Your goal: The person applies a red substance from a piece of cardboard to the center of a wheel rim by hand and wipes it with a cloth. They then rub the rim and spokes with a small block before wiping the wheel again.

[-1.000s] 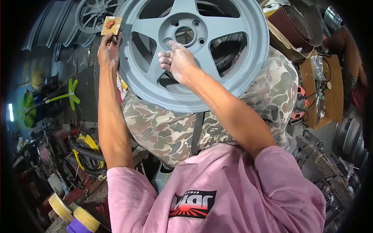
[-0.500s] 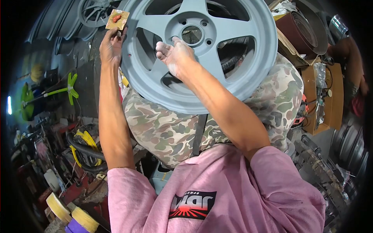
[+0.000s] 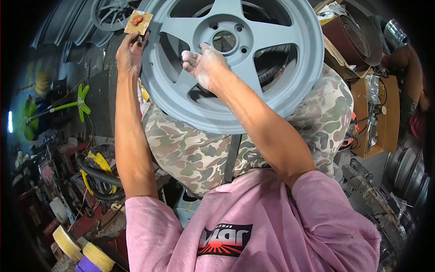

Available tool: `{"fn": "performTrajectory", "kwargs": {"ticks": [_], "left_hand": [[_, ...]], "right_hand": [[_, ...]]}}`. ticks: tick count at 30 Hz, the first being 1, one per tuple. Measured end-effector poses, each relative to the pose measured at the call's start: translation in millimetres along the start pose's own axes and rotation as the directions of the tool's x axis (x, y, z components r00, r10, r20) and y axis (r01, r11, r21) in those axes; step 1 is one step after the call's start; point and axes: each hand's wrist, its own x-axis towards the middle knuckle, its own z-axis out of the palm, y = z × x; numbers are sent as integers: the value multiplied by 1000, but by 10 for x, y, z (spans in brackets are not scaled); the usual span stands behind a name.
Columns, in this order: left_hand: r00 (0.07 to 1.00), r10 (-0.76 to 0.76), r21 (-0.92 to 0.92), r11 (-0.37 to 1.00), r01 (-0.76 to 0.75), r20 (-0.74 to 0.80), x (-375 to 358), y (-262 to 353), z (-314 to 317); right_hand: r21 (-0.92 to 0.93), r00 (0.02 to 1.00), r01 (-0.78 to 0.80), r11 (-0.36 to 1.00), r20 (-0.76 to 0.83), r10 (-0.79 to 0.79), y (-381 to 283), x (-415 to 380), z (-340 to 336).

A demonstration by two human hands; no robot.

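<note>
A grey five-spoke wheel rim leans across my camouflage-clad lap. My left hand is beside the rim's left edge, its fingers closed on the lower edge of a small square tan card. An orange-red dab of putty sits on that card. Over the rim's hub is my right hand, its fingertips whitened with dust. One finger reaches to a lug hole left of the centre bore, while the others are partly bent and apart. No tool shows in this hand.
At right are a rolled brown abrasive sheet and an open cardboard box with cables. Another person's arm is at the far right. Left lie a black hose, tape rolls and a green-legged stand.
Both hands stay almost where they were, with the card still in my left hand. My view has shifted very slightly.
</note>
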Motion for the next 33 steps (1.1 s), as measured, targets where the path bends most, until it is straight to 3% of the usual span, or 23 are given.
{"fn": "performTrajectory", "kwargs": {"ticks": [18,25,30,33], "left_hand": [[1000,18,9,1000,-18,0,18,-22,-21],[1000,20,-2,1000,-20,4,8,-30,-5],[999,30,-15,999,-29,22,-28,-16,41],[1000,24,-8,1000,-24,4,-49,-10,76]], "right_hand": [[-288,990,92,953,133,-55,53,13,-179],[-262,986,139,955,125,-109,105,3,-183],[-112,995,68,991,82,-59,38,75,-74],[-173,991,111,979,91,-96,63,48,-79]]}}
